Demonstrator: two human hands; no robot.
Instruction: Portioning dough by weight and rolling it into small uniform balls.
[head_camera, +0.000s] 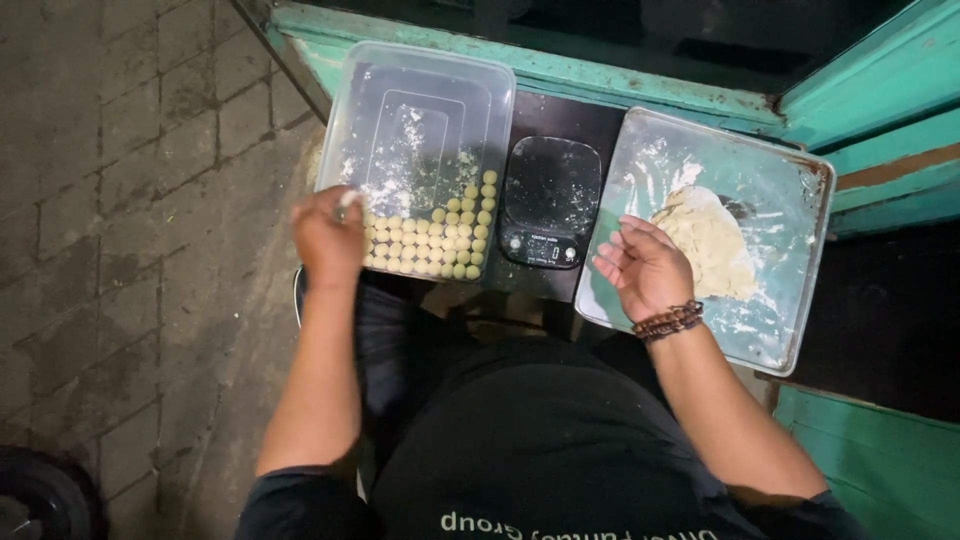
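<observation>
Fingertips of the left hand (328, 240) curl out of sight at the near-left corner of a clear plastic tub (420, 110); whether they pinch a dough ball is unclear. Dough balls (432, 238) line the tub's near edge in rows. The right hand (648, 268) hangs open and empty beside the dough lump (712, 245) on a floured metal tray (790, 300).

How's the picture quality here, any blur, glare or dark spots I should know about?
Head view: the left hand is smeared by motion blur at the clear plastic box; the right hand and dough lump are sharper; the metal tray shows a dull sheen; the top edge and right side are near black; the wide lens bends the edges.
</observation>
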